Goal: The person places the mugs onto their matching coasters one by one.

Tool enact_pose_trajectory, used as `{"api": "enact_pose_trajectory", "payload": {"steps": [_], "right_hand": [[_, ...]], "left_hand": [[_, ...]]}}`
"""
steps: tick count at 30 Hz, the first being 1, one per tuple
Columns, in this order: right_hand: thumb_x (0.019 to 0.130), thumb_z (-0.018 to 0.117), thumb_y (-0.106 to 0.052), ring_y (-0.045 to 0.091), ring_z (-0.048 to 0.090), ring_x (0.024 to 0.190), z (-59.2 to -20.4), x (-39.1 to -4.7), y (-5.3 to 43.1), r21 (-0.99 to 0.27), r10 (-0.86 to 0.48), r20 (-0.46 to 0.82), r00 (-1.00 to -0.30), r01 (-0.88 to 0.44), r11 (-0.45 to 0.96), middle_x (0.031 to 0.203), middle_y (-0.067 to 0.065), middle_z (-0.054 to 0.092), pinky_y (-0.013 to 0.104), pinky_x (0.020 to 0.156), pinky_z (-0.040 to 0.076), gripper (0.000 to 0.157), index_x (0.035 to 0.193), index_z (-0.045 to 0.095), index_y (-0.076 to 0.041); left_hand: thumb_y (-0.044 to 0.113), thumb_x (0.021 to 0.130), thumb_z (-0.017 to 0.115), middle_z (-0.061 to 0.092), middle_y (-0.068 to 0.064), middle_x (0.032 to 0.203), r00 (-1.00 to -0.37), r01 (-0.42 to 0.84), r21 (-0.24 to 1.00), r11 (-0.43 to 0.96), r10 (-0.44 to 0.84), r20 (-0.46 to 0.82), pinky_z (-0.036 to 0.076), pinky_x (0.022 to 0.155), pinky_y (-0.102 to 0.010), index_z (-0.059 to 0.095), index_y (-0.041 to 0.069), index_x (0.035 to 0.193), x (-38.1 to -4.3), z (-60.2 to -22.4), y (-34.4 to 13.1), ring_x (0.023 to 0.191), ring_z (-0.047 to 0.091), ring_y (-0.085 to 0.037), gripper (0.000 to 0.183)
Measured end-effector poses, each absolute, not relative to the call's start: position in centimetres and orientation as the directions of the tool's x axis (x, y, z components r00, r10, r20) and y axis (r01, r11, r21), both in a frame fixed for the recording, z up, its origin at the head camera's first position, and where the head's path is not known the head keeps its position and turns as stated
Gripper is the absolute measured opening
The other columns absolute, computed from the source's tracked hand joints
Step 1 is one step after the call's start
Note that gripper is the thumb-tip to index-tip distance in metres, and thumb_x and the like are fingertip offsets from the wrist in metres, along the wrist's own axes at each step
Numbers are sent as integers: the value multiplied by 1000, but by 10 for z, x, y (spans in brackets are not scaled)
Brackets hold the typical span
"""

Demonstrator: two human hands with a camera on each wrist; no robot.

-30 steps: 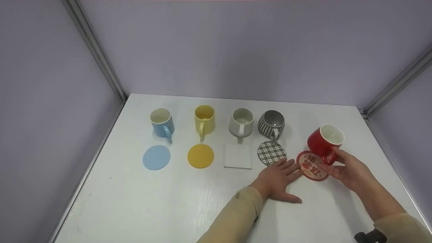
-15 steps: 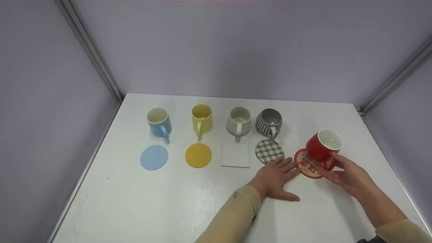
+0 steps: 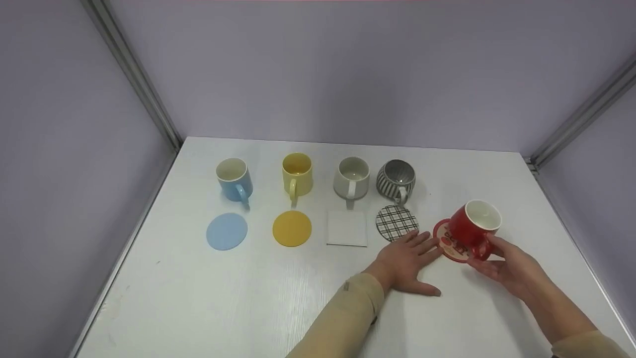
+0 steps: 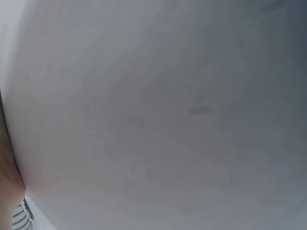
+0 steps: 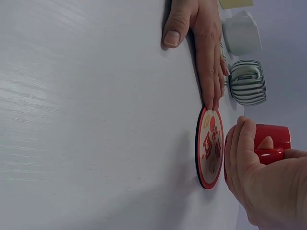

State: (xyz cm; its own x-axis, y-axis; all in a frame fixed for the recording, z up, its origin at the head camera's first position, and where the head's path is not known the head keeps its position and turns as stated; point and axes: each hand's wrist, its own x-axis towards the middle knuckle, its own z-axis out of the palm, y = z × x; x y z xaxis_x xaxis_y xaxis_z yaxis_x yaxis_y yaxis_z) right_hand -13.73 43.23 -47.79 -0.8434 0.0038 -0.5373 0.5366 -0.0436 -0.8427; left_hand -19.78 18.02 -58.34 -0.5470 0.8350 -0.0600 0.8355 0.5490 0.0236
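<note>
My right hand (image 3: 514,266) holds a red mug (image 3: 461,228) by its handle, with its white inside showing and the mug slightly tilted. Below it lies a round red coaster (image 3: 451,250) with printed characters, partly covered by the mug in the head view. In the right wrist view the mug (image 5: 283,135) is beside the coaster's printed face (image 5: 211,148). My left hand (image 3: 405,266) lies flat on the table, fingers spread. Its fingertips reach the red coaster's left edge and overlap the round black-and-white plaid coaster (image 3: 396,221).
Along the back stand a blue mug (image 3: 235,186), a yellow mug (image 3: 300,184), a white mug (image 3: 343,185) and a striped mug (image 3: 387,186). In front lie a blue coaster (image 3: 226,231), a yellow coaster (image 3: 292,228) and a square white coaster (image 3: 347,228). Walls enclose the table's back and sides.
The red mug has come down and nearer in my right hand, covering more of the red coaster. My left hand stays in place; the whole head view shifted slightly.
</note>
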Motion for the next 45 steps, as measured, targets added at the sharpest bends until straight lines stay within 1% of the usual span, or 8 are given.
{"api": "enact_pose_trajectory", "payload": {"steps": [3,7,14,21,28,34,39,45], "right_hand": [[110,54,-48,29,75,111,-480,-137,432,-835,3,-548,-836,547,-51,133,12,56,40,100,56,81,165,15,-3],[110,54,-48,28,75,111,-481,-135,431,-826,4,-563,-827,562,-50,136,14,53,39,100,57,82,167,13,-4],[111,52,-49,25,75,108,-482,-131,426,-827,4,-562,-827,561,-30,135,14,52,36,100,57,80,165,17,-3],[110,54,-49,25,76,105,-484,-129,422,-824,8,-566,-825,565,-29,140,15,47,37,99,58,81,165,16,-3],[111,54,-46,29,77,106,-486,-128,420,-833,9,-552,-834,550,-61,134,12,53,38,99,57,76,162,21,-1],[112,52,-46,27,77,104,-488,-127,418,-833,10,-552,-834,551,-55,132,14,53,38,98,58,79,164,17,2],[111,53,-44,27,77,103,-488,-127,417,-824,15,-564,-826,561,-84,132,14,52,38,98,58,78,164,18,1],[111,54,-45,27,77,103,-490,-128,417,-821,15,-567,-824,563,-88,132,13,52,38,98,58,77,163,19,0]], "left_hand": [[95,89,22,-4,12,176,-547,835,31,549,835,-62,-7,128,-32,0,33,171,-198,-583,180,162,-9,-11,105],[95,89,23,-5,12,176,-542,837,45,545,838,-66,-8,128,-33,0,33,171,-198,-583,180,162,-10,-11,105],[93,90,24,-7,13,176,-536,839,66,540,842,-68,-8,128,-33,-3,34,171,-199,-585,182,162,-11,-12,104],[93,90,23,-6,13,176,-539,838,62,543,840,-68,-7,128,-33,-3,34,171,-199,-585,182,162,-11,-12,103],[93,90,21,-4,12,176,-544,838,23,546,837,-53,-7,128,-33,-1,33,171,-198,-585,182,162,-8,-12,103],[93,90,20,-6,12,176,-546,837,13,547,837,-50,-7,128,-33,-3,33,171,-197,-586,182,162,-8,-12,103],[93,90,21,-8,12,176,-542,839,18,544,838,-56,-8,128,-34,-4,33,171,-197,-587,182,162,-10,-12,103],[93,90,22,-7,12,176,-542,839,31,543,839,-48,-7,128,-34,-2,33,171,-197,-585,181,162,-9,-12,103]]}}
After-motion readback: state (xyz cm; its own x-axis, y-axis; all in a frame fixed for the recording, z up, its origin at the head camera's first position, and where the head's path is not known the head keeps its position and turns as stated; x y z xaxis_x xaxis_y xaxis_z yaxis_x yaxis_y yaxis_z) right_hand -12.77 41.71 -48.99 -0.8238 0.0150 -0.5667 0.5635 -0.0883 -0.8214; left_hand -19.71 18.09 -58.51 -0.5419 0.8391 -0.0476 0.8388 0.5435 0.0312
